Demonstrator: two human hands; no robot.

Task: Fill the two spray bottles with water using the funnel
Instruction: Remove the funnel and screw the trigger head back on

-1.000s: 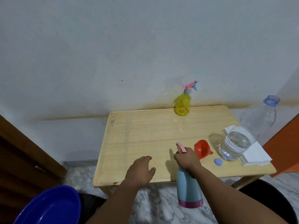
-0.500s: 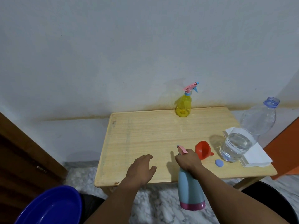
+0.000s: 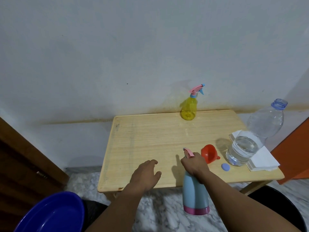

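My right hand (image 3: 194,164) grips the pink spray head of a light blue spray bottle (image 3: 194,196) with a pink base, held upright in the air in front of the wooden table (image 3: 150,139). My left hand (image 3: 145,174) hovers open over the table's front edge, empty. A yellow spray bottle (image 3: 189,108) with a pink and blue head stands at the table's back edge by the wall. An orange funnel (image 3: 209,153) lies on its side just right of my right hand. A clear water bottle (image 3: 250,138), uncapped and partly full, stands at the right.
The water bottle's blue cap (image 3: 225,166) lies beside the funnel. White paper napkins (image 3: 262,159) sit under the water bottle. A blue basin (image 3: 51,213) is at the lower left, a dark round object (image 3: 280,201) at the lower right, a brown door (image 3: 21,156) on the left.
The view has drifted slightly; the light blue bottle stays in my right hand at nearly the same spot. My left hand keeps its open pose over the table's front.
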